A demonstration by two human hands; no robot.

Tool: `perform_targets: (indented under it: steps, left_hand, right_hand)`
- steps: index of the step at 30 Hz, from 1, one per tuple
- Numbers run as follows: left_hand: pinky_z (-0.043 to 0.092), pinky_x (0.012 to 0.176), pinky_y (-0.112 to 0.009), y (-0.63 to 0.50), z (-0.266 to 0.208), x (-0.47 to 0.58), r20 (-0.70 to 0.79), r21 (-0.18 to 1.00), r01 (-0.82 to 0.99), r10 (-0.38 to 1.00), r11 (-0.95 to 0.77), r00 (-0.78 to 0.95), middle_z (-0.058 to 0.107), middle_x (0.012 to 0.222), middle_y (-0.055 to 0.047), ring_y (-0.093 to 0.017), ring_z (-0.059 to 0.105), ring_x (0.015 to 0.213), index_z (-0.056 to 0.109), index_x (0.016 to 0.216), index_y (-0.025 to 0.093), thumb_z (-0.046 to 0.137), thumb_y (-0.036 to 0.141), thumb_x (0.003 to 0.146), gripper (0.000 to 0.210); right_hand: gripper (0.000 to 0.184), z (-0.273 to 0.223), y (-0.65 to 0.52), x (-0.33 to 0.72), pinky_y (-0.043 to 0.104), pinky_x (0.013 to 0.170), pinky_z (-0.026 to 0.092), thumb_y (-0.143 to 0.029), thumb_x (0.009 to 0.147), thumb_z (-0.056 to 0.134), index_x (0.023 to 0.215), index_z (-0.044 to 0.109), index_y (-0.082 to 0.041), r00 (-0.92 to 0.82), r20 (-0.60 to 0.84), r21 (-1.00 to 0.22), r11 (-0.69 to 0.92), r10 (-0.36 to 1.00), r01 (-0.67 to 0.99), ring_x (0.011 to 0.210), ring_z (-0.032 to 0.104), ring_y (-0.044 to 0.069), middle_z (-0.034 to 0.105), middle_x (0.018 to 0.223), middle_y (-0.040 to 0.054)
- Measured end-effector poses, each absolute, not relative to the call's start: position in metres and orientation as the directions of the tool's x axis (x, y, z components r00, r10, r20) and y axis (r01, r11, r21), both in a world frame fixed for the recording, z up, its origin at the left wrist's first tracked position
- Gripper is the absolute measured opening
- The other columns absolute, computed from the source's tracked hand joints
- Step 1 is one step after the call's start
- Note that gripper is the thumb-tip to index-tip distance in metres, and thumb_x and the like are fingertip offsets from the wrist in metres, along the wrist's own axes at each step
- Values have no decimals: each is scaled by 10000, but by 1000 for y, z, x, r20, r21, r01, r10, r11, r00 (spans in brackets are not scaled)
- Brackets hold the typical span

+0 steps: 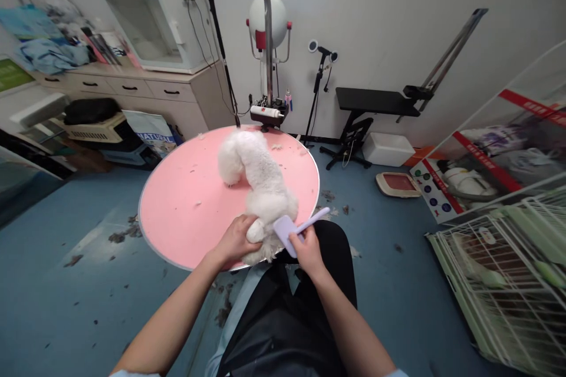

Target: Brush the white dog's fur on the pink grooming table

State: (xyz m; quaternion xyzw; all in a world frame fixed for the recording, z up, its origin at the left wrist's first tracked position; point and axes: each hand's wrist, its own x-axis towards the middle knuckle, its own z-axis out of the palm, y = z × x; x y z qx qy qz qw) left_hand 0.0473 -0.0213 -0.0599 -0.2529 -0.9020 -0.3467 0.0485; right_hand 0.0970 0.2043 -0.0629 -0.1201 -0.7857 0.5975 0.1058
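A fluffy white dog (264,174) stands on the round pink grooming table (177,212), its rear toward me and its head at the far left of its body. My left hand (239,238) is closed around one of its hind legs near the table's front edge. In my right hand (307,250) is a lavender slicker brush (285,232), gripped by its head, with the handle pointing up and right. The brush lies against or just beside the fur of the dog's rear; its bristle side is hidden.
A metal grooming arm (267,35) with a hanging black strap (217,29) rises behind the table. A tool holder (267,115) is fixed at its base. Tufts of cut hair (126,232) litter the blue floor. Wire cages (499,271) stand at right, a cabinet (150,91) at left.
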Motion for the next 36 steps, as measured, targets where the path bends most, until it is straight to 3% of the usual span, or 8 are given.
perform_targets:
  steps: [3, 7, 11, 16, 20, 24, 27, 36]
  left_hand:
    - [455, 905, -384, -19, -60, 49, 276, 602, 497, 421, 626, -864, 602, 1105, -82, -255, 564, 1021, 515, 1218, 211, 710, 280, 635, 619]
    - [457, 896, -391, -17, -63, 50, 277, 572, 489, 406, 658, -871, 600, 1078, -89, -263, 564, 1007, 520, 1195, 199, 715, 290, 628, 606]
    - [463, 887, -388, -16, -66, 52, 271, 568, 478, 397, 670, -877, 597, 1061, -90, -262, 571, 994, 511, 1199, 191, 721, 295, 629, 617]
    - [463, 889, -394, -12, -68, 53, 263, 568, 452, 369, 688, -892, 596, 1063, -95, -270, 573, 1002, 517, 1190, 188, 723, 298, 623, 613]
    - [465, 886, -401, -9, -66, 55, 242, 592, 427, 354, 684, -903, 603, 1061, -86, -268, 575, 996, 516, 1192, 202, 716, 294, 624, 609]
    - [459, 908, -409, -7, -65, 56, 233, 607, 413, 345, 679, -909, 598, 1095, -94, -273, 568, 1021, 511, 1199, 192, 718, 305, 624, 621]
    - [457, 921, -415, -7, -66, 56, 234, 613, 411, 342, 674, -910, 600, 1115, -94, -278, 565, 1040, 507, 1212, 194, 712, 308, 630, 627]
    - [461, 920, -415, 0, -69, 59, 257, 595, 398, 305, 699, -917, 603, 1107, -105, -275, 567, 1038, 506, 1210, 180, 699, 323, 645, 614]
  right_hand:
    - [349, -64, 207, 99, 363, 777, 483, -398, 719, 650, 976, 543, -187, -882, 65, -960, 271, 467, 72, 855, 610, 241, 640, 901, 55]
    - [372, -68, 206, 100, 342, 781, 495, -372, 703, 664, 1005, 555, -185, -972, -7, -987, 155, 234, 44, 879, 628, 235, 658, 952, 59]
    - [353, -72, 211, 97, 362, 768, 491, -383, 700, 663, 963, 534, -186, -861, -12, -965, 221, 508, 144, 842, 620, 239, 643, 884, 52]
    - [360, -75, 208, 98, 328, 757, 506, -360, 697, 667, 984, 542, -181, -953, -9, -996, 80, 304, 35, 857, 630, 223, 658, 916, 52]
    - [322, -77, 210, 98, 317, 698, 497, -372, 678, 674, 892, 510, -196, -844, -8, -987, 133, 536, 94, 764, 598, 201, 618, 810, 18]
    - [296, -78, 208, 98, 315, 681, 497, -377, 684, 663, 874, 525, -196, -931, -29, -996, 69, 365, 58, 755, 596, 201, 615, 799, 15]
    - [303, -78, 209, 97, 328, 714, 487, -377, 695, 653, 891, 507, -197, -872, -37, -992, 89, 488, 91, 802, 588, 212, 606, 831, 25]
    - [280, -75, 206, 99, 308, 700, 477, -374, 716, 634, 886, 511, -189, -890, -47, -997, 31, 454, 69, 769, 578, 188, 586, 804, 8]
